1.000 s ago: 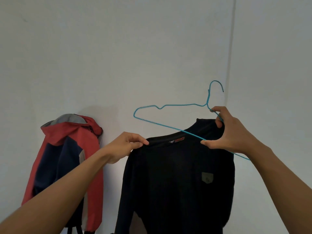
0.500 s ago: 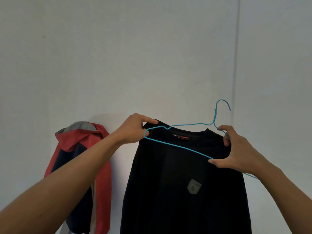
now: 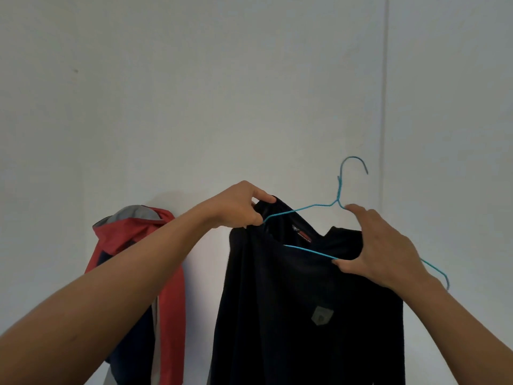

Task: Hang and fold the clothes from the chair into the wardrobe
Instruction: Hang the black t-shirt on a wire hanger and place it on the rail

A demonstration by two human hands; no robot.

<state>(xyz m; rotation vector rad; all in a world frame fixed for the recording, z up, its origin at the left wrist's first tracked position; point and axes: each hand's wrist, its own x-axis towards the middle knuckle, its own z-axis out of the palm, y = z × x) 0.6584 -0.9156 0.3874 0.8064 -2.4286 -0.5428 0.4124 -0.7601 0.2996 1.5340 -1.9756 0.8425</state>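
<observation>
Head view is showing a person holding a black sweater (image 3: 263, 301) up in front of a pale wall (image 3: 194, 93). The left hand (image 3: 241, 207) is pinching the sweater's raised left shoulder between thumb and curled fingers, right where the left end of a blue wire hanger (image 3: 339, 190) is meeting the cloth; whether that end is sitting inside the shoulder cannot be told. The right hand (image 3: 383, 245) is gripping the sweater's other shoulder together with the hanger's lower wire, thumb under and fingers arched over. The hanger is lying tilted, its hook pointing up above the right hand, its lower bar crossing the neck opening and its right end sticking out past the right wrist. The sweater is hanging down from both hands, a small grey patch (image 3: 321, 315) showing on its chest. To the left, a red and navy hooded jacket (image 3: 119, 240) is hanging against the wall.
</observation>
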